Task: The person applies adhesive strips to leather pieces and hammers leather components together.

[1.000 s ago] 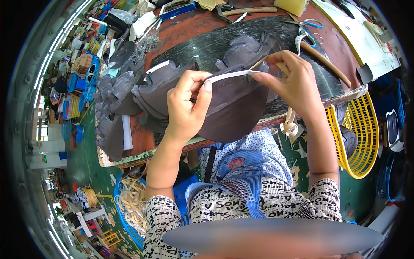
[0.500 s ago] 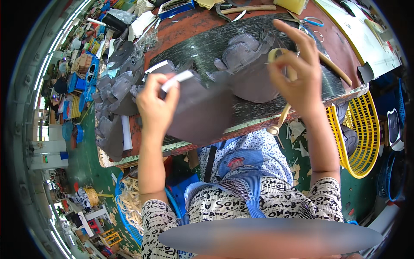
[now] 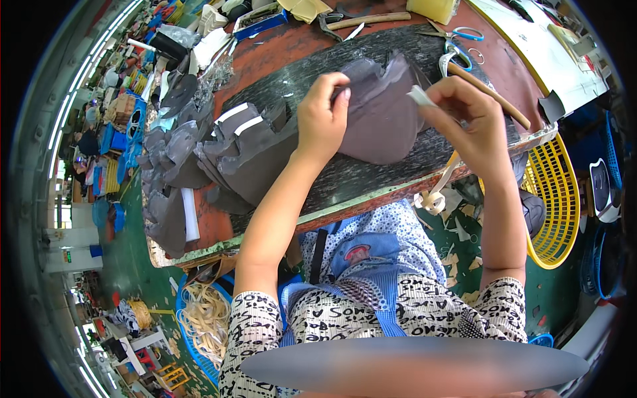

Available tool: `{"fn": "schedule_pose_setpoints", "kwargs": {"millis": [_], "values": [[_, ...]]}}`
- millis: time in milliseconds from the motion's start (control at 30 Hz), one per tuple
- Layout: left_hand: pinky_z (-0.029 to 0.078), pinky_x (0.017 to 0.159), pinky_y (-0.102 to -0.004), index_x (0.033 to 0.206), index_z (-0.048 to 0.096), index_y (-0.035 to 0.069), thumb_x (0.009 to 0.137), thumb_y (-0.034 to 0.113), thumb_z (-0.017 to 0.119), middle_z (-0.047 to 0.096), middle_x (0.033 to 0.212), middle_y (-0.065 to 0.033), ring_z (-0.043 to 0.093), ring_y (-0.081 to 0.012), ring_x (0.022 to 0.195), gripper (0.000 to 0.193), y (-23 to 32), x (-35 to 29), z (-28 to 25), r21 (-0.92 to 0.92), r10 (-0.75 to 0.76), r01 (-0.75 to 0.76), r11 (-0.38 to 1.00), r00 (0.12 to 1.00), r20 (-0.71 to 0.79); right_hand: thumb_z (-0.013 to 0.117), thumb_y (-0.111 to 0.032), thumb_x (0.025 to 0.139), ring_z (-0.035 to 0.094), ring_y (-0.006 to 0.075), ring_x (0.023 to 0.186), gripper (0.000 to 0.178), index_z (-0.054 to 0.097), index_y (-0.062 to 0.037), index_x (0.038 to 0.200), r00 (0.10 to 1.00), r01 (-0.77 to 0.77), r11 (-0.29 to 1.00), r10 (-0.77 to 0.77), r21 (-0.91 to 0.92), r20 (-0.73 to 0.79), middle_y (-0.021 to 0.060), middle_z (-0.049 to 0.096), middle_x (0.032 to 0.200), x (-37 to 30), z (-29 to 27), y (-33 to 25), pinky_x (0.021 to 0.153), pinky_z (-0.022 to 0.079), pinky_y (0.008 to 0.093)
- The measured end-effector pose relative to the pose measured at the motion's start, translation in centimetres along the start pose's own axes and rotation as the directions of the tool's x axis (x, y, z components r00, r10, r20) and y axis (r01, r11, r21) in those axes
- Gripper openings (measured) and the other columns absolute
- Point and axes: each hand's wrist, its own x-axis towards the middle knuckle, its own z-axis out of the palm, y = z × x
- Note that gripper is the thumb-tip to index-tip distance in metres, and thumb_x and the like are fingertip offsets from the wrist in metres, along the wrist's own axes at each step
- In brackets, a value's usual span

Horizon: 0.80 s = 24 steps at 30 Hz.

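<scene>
A dark grey, curved flat piece point(image 3: 383, 129) lies on the black board point(image 3: 318, 176) in front of me. My left hand point(image 3: 323, 118) is closed in a pinch on its upper left edge. Just beyond its right edge, my right hand point(image 3: 468, 119) pinches a short whitish strip point(image 3: 421, 96) between thumb and fingers. A long cream strip point(image 3: 434, 194) hangs curled over the table's front edge below that hand. Similar dark grey pieces point(image 3: 255, 166) overlap to the left, two with a white strip point(image 3: 231, 113) on a top tab.
Blue-handled scissors point(image 3: 458, 56), a wooden-handled tool point(image 3: 491, 93) and a hammer-like tool point(image 3: 368, 21) lie at the board's far side. A yellow basket point(image 3: 554, 212) stands right of the table. A blue basket point(image 3: 192, 335) of cream strips sits below left.
My left hand has let go of the piece with the white strip, now among those at left, and moved right onto another piece. My right hand has lowered, its strip end nearer that piece.
</scene>
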Motion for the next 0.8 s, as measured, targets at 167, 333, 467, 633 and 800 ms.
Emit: {"fn": "schedule_pose_setpoints", "kwargs": {"millis": [167,333,467,633,800], "values": [[0.044,0.058,-0.0208,0.106,0.065,0.001,0.086,0.001,0.07,0.072,0.085,-0.0025,0.054,-0.0017,0.065,0.021,6.2,1.4,-4.4,-0.272,-0.262,0.305,0.913,0.948,0.181,0.07,-0.005,0.082,0.068,0.0235,0.073,0.013,0.066,-0.001,0.093,0.969,0.197,0.919,-0.13,-0.34,0.212,0.0115,0.065,0.083,1.7,2.5,-0.9,0.066,0.052,0.0309],[0.042,0.052,-0.021,0.103,0.064,-0.001,0.087,0.002,0.068,0.07,0.077,-0.0039,0.054,-0.0015,0.058,0.017,9.1,0.4,-6.2,-0.183,-0.215,0.276,0.943,0.93,0.296,0.07,-0.01,0.082,0.069,0.0297,0.076,0.012,0.067,-0.0028,0.092,0.949,0.273,0.875,-0.178,-0.399,0.259,0.0122,0.068,0.085,2.4,3.8,-0.8,0.067,0.053,0.0365],[0.041,0.051,-0.0207,0.102,0.064,-0.001,0.091,0.002,0.065,0.07,0.075,-0.0042,0.054,-0.0017,0.057,0.012,8.6,-0.4,-6.2,-0.195,-0.129,0.166,0.967,0.974,0.185,0.075,-0.014,0.08,0.069,0.0295,0.074,0.016,0.068,-0.0021,0.087,0.96,0.263,0.867,-0.191,-0.424,0.205,0.0131,0.068,0.081,1.9,4.2,-0.9,0.066,0.052,0.0367],[0.043,0.054,-0.0199,0.103,0.063,-0.002,0.094,0.003,0.062,0.068,0.073,-0.0046,0.055,-0.0022,0.059,0.01,8.3,-1.4,-7.9,-0.149,-0.121,0.135,0.979,0.987,0.102,0.085,-0.034,0.075,0.067,0.0283,0.073,0.041,0.066,0.002,0.083,0.997,0.069,0.86,-0.077,-0.506,0.005,0.0131,0.067,0.078,1.0,2.3,-0.3,0.067,0.051,0.0362],[0.043,0.057,-0.0189,0.098,0.06,-0.001,0.095,0.003,0.06,0.07,0.077,-0.0058,0.054,-0.0023,0.061,0.005,8.6,-1.9,-8.0,-0.235,-0.194,0.226,0.946,0.97,0.15,0.084,-0.035,0.076,0.066,0.0296,0.076,0.043,0.064,0.0016,0.087,0.977,0.143,0.736,-0.214,-0.662,-0.026,0.0143,0.066,0.084,1.2,2.7,0.8,0.071,0.052,0.0374]]}}
